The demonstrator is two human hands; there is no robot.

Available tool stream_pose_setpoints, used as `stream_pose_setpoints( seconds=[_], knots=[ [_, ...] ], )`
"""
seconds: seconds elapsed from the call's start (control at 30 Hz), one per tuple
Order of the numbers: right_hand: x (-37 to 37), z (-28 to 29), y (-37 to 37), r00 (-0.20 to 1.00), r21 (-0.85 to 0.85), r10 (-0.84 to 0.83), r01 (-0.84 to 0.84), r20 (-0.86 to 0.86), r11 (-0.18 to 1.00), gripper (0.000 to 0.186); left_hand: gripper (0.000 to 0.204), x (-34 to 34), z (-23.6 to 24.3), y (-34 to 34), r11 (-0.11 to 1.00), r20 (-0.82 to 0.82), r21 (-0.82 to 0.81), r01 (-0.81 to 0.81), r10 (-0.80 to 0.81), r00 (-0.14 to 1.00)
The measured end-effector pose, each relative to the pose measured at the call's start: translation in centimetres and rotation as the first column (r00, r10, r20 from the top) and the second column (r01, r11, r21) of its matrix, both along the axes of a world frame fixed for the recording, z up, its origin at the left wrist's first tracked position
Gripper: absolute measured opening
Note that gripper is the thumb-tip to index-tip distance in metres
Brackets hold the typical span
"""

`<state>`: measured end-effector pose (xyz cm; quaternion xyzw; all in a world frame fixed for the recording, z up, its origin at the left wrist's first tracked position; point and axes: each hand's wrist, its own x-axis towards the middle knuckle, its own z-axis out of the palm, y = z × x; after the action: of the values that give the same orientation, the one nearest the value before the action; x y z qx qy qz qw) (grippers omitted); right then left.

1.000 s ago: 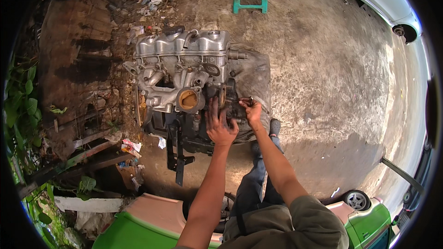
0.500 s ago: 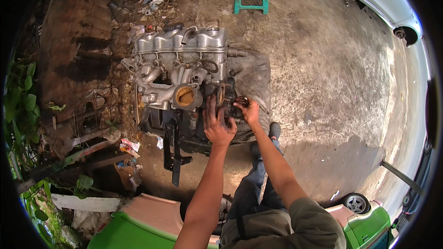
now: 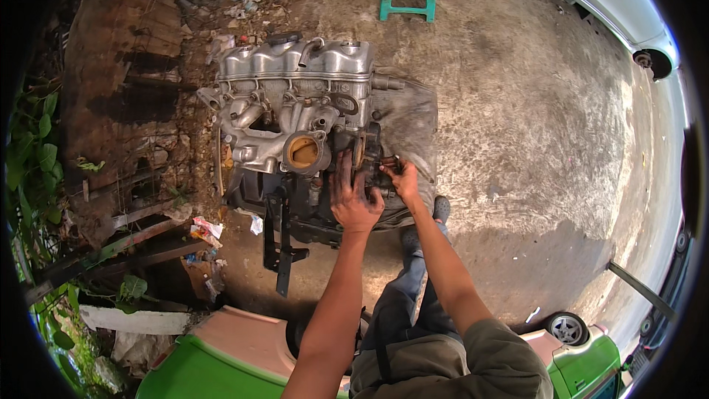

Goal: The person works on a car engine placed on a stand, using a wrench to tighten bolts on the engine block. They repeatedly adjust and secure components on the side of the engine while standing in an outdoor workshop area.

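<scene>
A silver engine point(image 3: 295, 66) with an intake manifold and a round, rusty-coloured opening lies on a dark, worn mat point(image 3: 410, 122). My left hand point(image 3: 354, 199) rests spread on the blackened lower parts right of that opening, its fingertips beside a dark housing point(image 3: 365, 144) with a flange. Just to the right, my right hand point(image 3: 402, 181) pinches a small metal piece point(image 3: 393, 163) at that housing's side; its exact shape is hard to make out. A black metal bracket point(image 3: 279, 251) sticks out below the engine.
Rusty sheets point(image 3: 125, 103), litter and plants point(image 3: 44, 148) line the left. A green stool point(image 3: 406, 9) with cardboard stands at the top. A silver car point(image 3: 620, 0) is at upper right; a green-and-pink car body point(image 3: 207, 358) lies behind me, beside my legs and feet.
My right hand's fingertips have shifted slightly at the housing, still pinching. My left hand stays spread on the engine. The whole view has moved a little.
</scene>
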<state>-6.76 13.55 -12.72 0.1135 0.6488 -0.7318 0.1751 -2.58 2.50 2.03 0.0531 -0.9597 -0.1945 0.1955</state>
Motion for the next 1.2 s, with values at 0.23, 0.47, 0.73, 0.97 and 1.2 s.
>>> stream_pose_setpoints(
  seconds=[0.23,0.47,0.73,0.97,1.2],
  knots=[
    [-0.4,0.1,0.5,0.981,0.276,0.191,-0.189,0.021,0.942,0.030,0.029,0.0,-0.2,-0.1,1.000,-0.010,-0.008,-0.002,0.002,1.000],
    [0.2,-1.0,1.1,0.989,0.170,0.136,-0.143,0.053,0.975,0.036,0.030,0.2,-0.5,-0.2,1.000,-0.033,-0.019,0.008,-0.008,0.999],
    [4.2,-5.2,2.3,0.977,0.085,0.129,-0.145,0.168,0.986,0.035,0.029,0.1,-0.2,-0.1,1.000,-0.029,-0.007,0.008,-0.008,1.000],
    [4.4,-3.5,-0.3,0.969,-0.280,-0.139,0.194,0.206,0.940,0.029,0.026,0.0,-0.1,-0.2,0.999,-0.020,-0.045,0.005,-0.006,1.000],
    [3.8,-1.1,-0.1,0.973,-0.209,-0.200,0.220,0.114,0.953,0.031,0.025,0.1,-0.2,-0.2,0.999,-0.015,-0.043,-0.001,0.000,1.000]
  ],
)
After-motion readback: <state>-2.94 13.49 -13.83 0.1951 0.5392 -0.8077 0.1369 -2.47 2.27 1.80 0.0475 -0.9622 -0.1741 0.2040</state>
